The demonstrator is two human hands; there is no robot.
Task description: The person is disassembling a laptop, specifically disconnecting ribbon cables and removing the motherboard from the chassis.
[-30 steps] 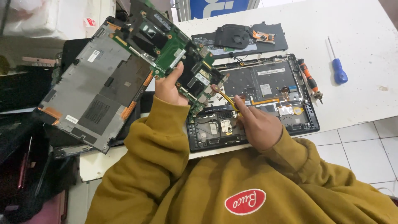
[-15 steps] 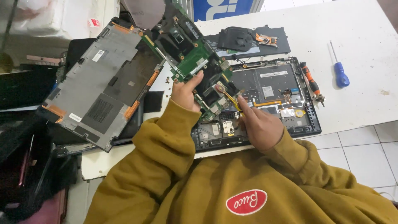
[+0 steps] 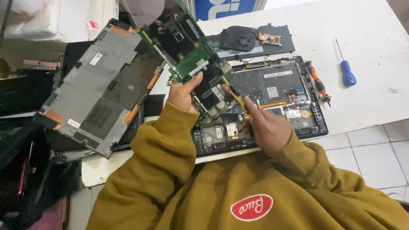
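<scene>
My left hand [image 3: 182, 93] grips a green laptop motherboard [image 3: 187, 55] by its lower edge and holds it tilted up above the table. My right hand [image 3: 266, 125] pinches a thin yellow tool [image 3: 237, 100] whose tip touches the board's lower right corner. Under both hands lies an opened black laptop chassis [image 3: 272, 91], its inner parts and a flat orange cable showing. Both sleeves are mustard yellow.
A grey laptop bottom cover [image 3: 98, 85] leans at the left. A black fan with a heat pipe [image 3: 249, 38] lies behind the chassis. An orange-and-black screwdriver [image 3: 317, 81] and a blue screwdriver [image 3: 346, 72] rest on the white table [image 3: 375, 34] at the right. Dark clutter fills the far left.
The motherboard has been lifted higher and tilted further up. My left hand moved with it; my right hand stayed at the board's lower corner with the yellow tool.
</scene>
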